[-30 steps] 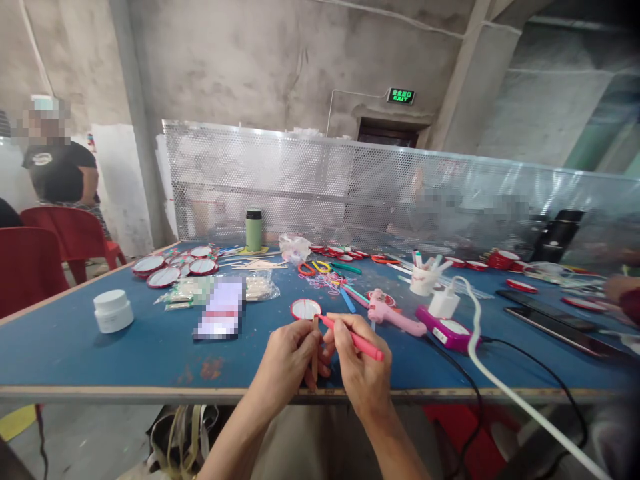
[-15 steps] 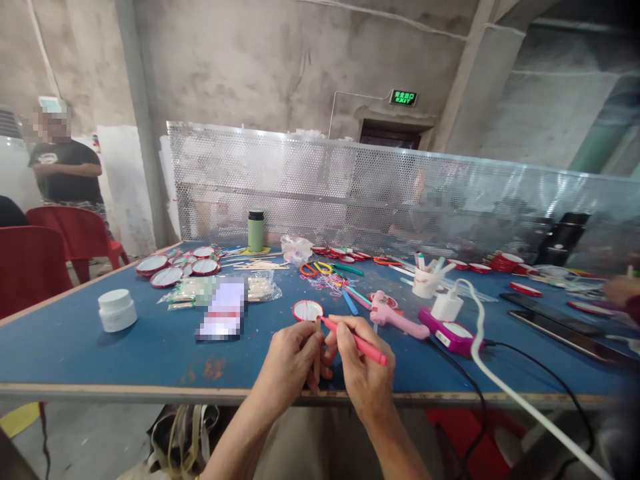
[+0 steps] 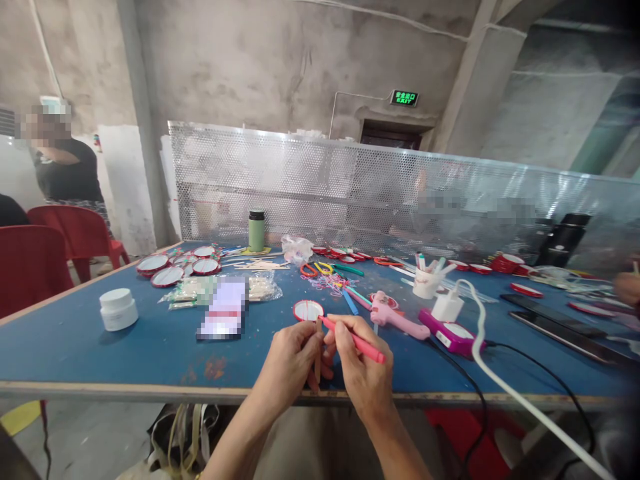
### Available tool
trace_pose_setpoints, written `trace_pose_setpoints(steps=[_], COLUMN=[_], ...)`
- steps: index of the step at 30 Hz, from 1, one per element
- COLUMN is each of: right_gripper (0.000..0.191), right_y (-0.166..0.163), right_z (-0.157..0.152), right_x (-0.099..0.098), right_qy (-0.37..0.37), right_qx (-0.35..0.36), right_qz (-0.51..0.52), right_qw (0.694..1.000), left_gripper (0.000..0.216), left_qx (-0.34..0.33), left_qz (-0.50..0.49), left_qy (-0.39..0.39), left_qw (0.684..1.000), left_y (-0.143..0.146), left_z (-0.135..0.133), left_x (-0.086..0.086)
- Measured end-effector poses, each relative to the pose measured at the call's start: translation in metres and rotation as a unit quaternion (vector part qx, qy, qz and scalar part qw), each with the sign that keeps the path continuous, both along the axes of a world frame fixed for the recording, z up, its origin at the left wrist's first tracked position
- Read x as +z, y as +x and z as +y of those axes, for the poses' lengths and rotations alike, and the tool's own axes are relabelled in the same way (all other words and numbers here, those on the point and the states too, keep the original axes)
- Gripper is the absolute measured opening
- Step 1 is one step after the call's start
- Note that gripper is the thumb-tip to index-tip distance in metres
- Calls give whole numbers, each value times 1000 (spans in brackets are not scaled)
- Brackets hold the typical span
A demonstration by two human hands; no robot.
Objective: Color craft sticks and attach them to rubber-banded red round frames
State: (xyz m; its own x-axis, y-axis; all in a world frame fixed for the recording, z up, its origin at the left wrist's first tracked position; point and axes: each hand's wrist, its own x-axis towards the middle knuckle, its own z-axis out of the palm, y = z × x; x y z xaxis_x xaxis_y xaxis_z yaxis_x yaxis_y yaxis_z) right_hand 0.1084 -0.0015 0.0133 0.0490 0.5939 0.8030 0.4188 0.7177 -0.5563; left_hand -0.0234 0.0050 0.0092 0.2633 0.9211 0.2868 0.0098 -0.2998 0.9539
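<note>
My left hand [image 3: 293, 357] is closed around a flat wooden stick [image 3: 317, 363], held upright near the table's front edge. My right hand [image 3: 367, 363] grips a pink-red marker pen [image 3: 363, 343], its tip at the top end of the stick. Just beyond my hands lies a round white disc with a red rim [image 3: 308, 310]. To the right of it are a blue pen [image 3: 350, 301] and a pink glue gun [image 3: 397, 317]. My fingers hide part of the stick.
A phone [image 3: 224, 308], a white jar [image 3: 119, 309] and bagged sticks [image 3: 263, 287] lie to the left. More red-rimmed discs [image 3: 167, 276] are piled behind. On the right stand a cup of pens [image 3: 425, 283] and a purple box [image 3: 450, 333] with cables. Another person's hand [image 3: 627, 288] is far right.
My hands, the stick and the marker stay nearly in place. The person standing at the far left has raised an arm toward the head. The other person's hand at far right has shifted slightly.
</note>
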Motion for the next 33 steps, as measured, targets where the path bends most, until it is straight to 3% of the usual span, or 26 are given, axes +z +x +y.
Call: trace_pose_setpoints(steps=[33], right_gripper=[23], right_y=[2], right_z=[0], right_x=[-3], right_qy=[5], right_qx=[-1], right_qz=[-7], right_qw=[1000], left_gripper=[34], left_qx=[-1], left_qz=[-12], left_qy=[-4], left_qw=[1000], left_y=[0], left_z=[1], left_x=[-3])
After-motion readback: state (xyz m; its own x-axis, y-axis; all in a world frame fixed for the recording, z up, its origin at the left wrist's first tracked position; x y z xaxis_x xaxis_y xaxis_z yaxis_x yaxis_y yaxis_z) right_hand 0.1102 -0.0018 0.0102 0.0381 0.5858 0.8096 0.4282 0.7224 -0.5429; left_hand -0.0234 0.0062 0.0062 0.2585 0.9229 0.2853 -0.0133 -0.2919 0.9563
